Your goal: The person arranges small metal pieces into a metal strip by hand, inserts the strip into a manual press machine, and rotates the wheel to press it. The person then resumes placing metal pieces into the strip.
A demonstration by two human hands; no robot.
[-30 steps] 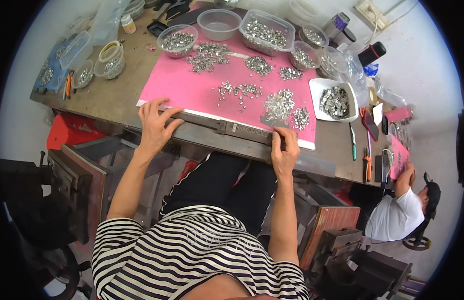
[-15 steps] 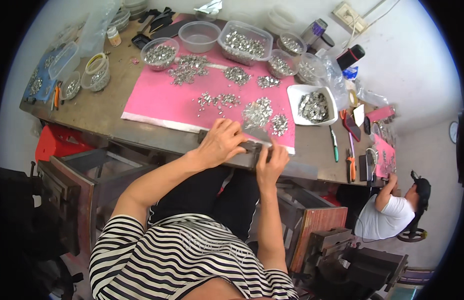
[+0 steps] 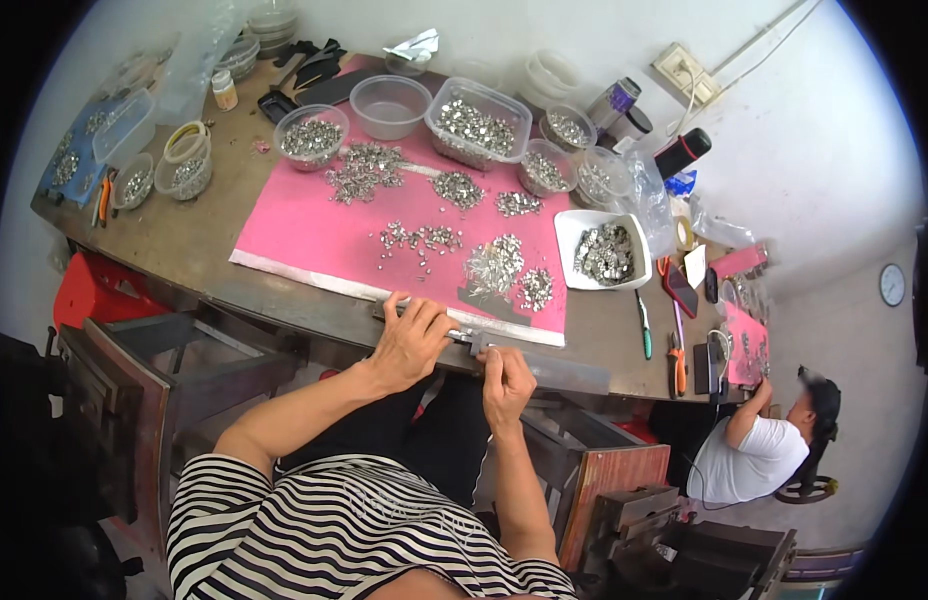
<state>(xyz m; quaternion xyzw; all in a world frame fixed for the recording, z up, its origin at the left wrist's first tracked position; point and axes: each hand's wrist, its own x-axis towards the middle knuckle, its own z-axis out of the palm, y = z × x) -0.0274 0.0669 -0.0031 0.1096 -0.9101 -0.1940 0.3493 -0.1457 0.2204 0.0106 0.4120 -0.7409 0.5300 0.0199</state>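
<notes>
Tabletop (image 3: pixel 174 237) spreads ahead of the left hand (image 3: pixel 414 342) and the right hand (image 3: pixel 507 385) and off to either side, its near edge by them, likely giving them something firm to work against. Pink cloth (image 3: pixel 314 225) lies on it just beyond the hands, probably to stop little things rolling away and to make them show up. At its far side, well ahead of the hands, a clear tub (image 3: pixel 468 153) keeps many silvery pieces (image 3: pixel 474 125) together behind its walls. A white dish (image 3: pixel 566 245), ahead and to the right of the right hand, holds more, seemingly set within easy reach. A metal bar (image 3: pixel 475 341) lies along the near edge, between the hands and partly hidden by them. The left hand is curled over it, fingers bent, perhaps to keep it from sliding; the right hand is drawn narrow beside it, thumb close to the fingers, and I cannot tell what sits between them. Orange-handled pliers (image 3: pixel 676 370) rest well to the right, out of the way. Beyond the hands, the nearer heap (image 3: pixel 495 266) stands beside a smaller heap (image 3: pixel 535 289), maybe so kinds do not mix.
</notes>
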